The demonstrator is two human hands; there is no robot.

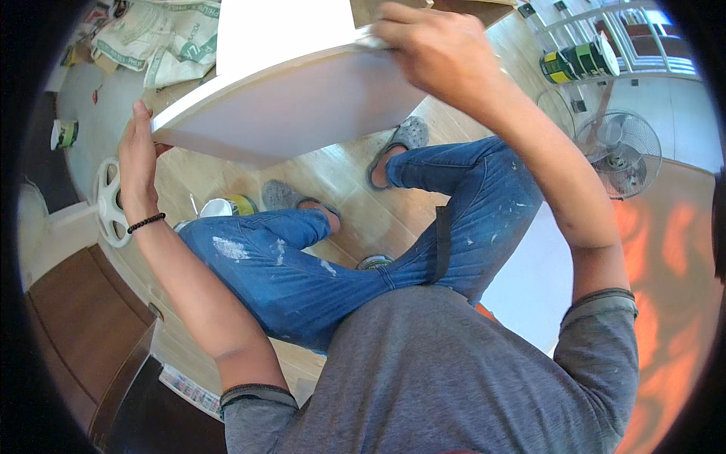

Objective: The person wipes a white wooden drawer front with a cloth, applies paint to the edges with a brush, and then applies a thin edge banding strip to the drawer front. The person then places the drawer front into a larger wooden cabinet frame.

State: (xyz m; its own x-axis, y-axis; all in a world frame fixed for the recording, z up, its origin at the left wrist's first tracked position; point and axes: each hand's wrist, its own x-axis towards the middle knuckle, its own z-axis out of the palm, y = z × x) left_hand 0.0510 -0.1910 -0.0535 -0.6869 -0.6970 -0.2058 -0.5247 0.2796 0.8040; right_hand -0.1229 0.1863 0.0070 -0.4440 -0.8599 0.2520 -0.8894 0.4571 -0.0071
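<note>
The hands are set far apart on a white board (287,113), one at each end. The left hand (136,163) lies flat against the board's left end, fingers straight up along the edge, a black bead bracelet (146,222) round the wrist. The right hand (431,49) curls over the far upper edge, fingers wrapped on it. The board is held up in the air, tilted, in front of the person and above the knees, its thick pale edge facing the camera. Below it the person's legs in blue jeans (363,250) bend over a wooden floor (340,181), with grey slip-on shoes (404,140) on the feet. A small open paint tin (227,206) stands on the floor just beside the left knee. A standing fan (618,151) is off to the right, and crumpled sacks (159,38) lie at the upper left.
</note>
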